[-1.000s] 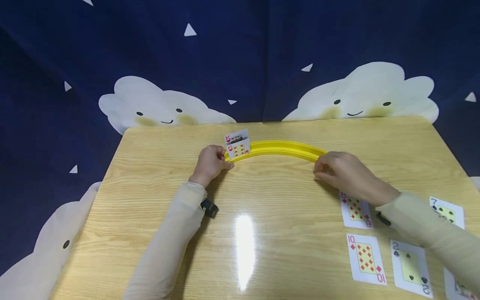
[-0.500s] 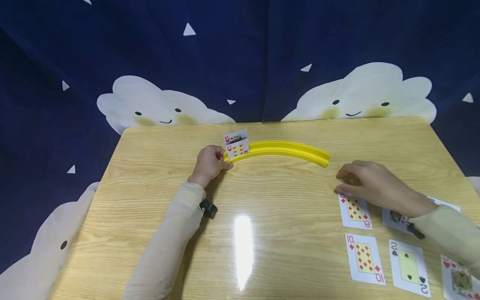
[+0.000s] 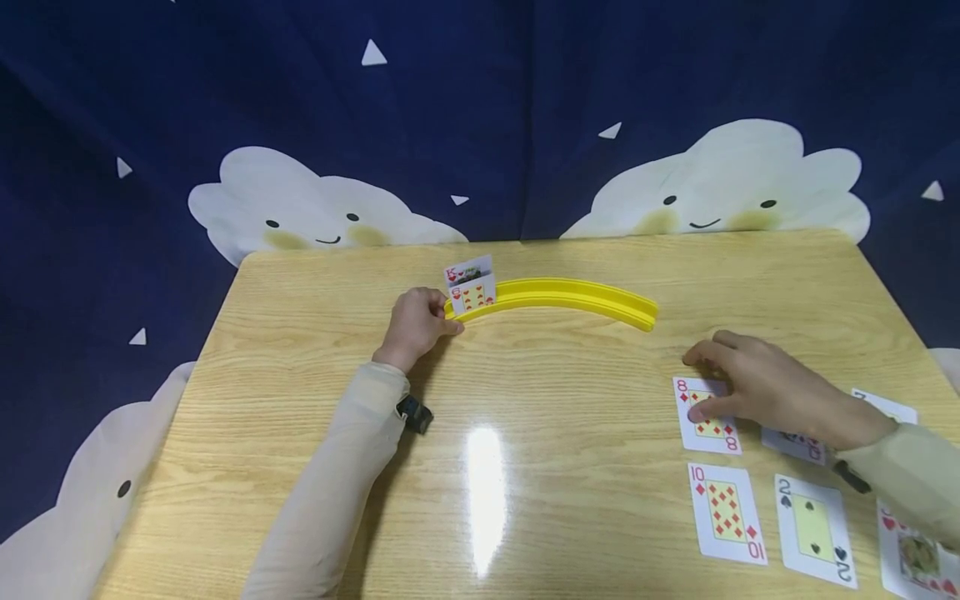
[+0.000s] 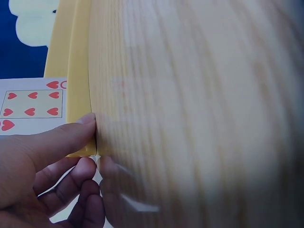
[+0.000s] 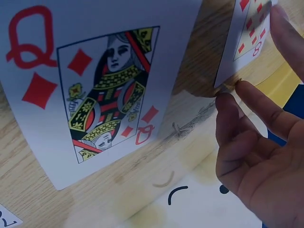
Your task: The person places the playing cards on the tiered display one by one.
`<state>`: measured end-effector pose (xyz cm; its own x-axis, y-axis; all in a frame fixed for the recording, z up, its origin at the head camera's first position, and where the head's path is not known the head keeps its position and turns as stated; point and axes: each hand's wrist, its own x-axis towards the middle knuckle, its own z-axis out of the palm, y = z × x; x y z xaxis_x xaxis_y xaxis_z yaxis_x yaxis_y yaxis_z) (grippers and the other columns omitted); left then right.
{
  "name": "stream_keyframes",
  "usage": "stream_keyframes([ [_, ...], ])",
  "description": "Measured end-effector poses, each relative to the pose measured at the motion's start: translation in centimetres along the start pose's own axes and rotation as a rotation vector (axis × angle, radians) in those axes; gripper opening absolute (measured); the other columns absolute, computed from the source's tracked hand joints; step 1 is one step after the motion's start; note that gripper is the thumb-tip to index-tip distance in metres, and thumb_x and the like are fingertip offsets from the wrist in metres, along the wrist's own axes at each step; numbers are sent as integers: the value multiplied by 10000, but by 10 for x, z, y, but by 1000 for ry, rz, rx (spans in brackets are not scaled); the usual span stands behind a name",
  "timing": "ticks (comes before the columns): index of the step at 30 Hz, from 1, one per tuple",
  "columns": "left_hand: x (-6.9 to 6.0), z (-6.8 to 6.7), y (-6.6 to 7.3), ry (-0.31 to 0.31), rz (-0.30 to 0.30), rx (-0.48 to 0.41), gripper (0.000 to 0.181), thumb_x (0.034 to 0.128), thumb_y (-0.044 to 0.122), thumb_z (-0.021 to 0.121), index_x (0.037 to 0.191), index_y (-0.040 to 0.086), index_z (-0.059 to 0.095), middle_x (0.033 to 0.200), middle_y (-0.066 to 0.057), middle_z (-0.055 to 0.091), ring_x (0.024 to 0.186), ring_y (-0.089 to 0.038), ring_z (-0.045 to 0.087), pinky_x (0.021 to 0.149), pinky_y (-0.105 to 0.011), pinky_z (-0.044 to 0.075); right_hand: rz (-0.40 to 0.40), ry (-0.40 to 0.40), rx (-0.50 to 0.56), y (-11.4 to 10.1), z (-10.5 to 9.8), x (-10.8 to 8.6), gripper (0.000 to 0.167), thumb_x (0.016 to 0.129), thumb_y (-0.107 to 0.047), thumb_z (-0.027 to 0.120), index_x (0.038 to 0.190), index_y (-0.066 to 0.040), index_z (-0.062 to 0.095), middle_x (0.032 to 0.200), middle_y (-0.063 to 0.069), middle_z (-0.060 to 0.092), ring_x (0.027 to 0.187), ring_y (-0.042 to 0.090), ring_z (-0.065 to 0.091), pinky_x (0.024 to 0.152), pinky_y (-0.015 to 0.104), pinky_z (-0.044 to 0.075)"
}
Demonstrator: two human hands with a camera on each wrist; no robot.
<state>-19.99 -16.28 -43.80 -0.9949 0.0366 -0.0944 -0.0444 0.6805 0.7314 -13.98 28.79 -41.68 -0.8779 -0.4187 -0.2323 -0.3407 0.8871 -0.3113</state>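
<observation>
A curved yellow card holder [image 3: 577,292] lies near the table's back edge. At its left end stand the king of hearts [image 3: 468,270] and, in front of it, the six of hearts [image 3: 473,295]. The left hand [image 3: 414,323] grips that end, its thumb along the front wall, as the left wrist view also shows beside the six [image 4: 32,103]. Over the eight of diamonds [image 3: 708,429] is the right hand [image 3: 780,383], thumb above the card's face and fingers past its far edge, holding nothing; whether the thumb touches is unclear.
On the table's right lie the ten of diamonds [image 3: 727,512], two of spades [image 3: 816,529], queen of diamonds [image 5: 109,90], a partly covered seven [image 3: 892,408] and a heart face card [image 3: 917,554]. A dark blue curtain with clouds [image 3: 750,183] hangs behind the table.
The right hand has let go of the holder's right end and moved right and nearer, over the eight of diamonds. The left hand has kept its grip.
</observation>
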Motion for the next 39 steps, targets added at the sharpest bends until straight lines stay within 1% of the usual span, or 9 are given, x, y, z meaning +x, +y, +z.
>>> stream_keyframes([
  [3,1,0,1,3,-2,3,309,857,4,931,807,37,628,726,-29,524,744,-196,466,691,-319,373,-14,-3,-8,-1,1,1,827,731,-461,1014,1347,-23,679,1155,83,662,1000,256,636,892,533,565],
  [5,1,0,1,3,-5,3,304,858,3,930,814,31,631,731,-31,525,749,-197,467,690,-317,372,-24,0,-13,-1,1,2,776,734,-407,1023,1323,-34,683,1156,82,664,1009,263,631,898,538,557],
  [10,1,0,2,2,-12,-1,288,858,2,930,846,20,644,749,-31,533,762,-197,474,704,-317,380,-21,-2,-16,0,2,5,586,747,-320,1025,1179,-87,705,1064,31,637,926,237,578,837,482,532],
  [13,2,0,2,5,-11,-2,281,855,1,932,864,15,652,751,-30,536,764,-197,476,722,-321,384,-1,-4,-13,0,3,7,533,745,-290,1029,1118,-104,697,1038,19,626,912,232,570,825,467,530],
  [20,3,0,3,9,-9,-3,272,854,1,933,886,8,663,760,-30,541,767,-196,479,725,-318,387,17,4,-10,0,3,8,520,750,-263,1027,1072,-100,653,1046,37,623,928,251,559,820,464,516],
  [29,2,1,-1,4,-19,-8,263,871,11,924,880,6,661,758,-38,536,764,-199,476,695,-312,378,56,-19,17,-1,4,9,554,735,-303,1027,1038,-109,606,950,5,589,881,236,550,744,417,464],
  [34,1,1,0,4,-25,-11,257,870,11,926,892,1,670,761,-41,539,775,-203,481,696,-310,380,16,-2,10,2,1,9,488,789,-318,993,1080,-117,656,971,-22,638,863,209,558,745,412,489],
  [37,0,0,1,4,-23,-10,256,869,10,925,895,-1,671,766,-42,542,779,-205,482,711,-315,384,-28,28,8,1,-2,8,397,845,-265,964,1109,-128,701,976,-40,658,858,189,565,747,396,510],
  [39,0,1,1,5,-21,-9,254,866,8,927,904,-2,675,770,-39,547,778,-203,484,713,-313,387,-61,54,9,0,-5,7,337,873,-226,946,1114,-138,727,951,-58,649,846,174,562,738,362,509],
])
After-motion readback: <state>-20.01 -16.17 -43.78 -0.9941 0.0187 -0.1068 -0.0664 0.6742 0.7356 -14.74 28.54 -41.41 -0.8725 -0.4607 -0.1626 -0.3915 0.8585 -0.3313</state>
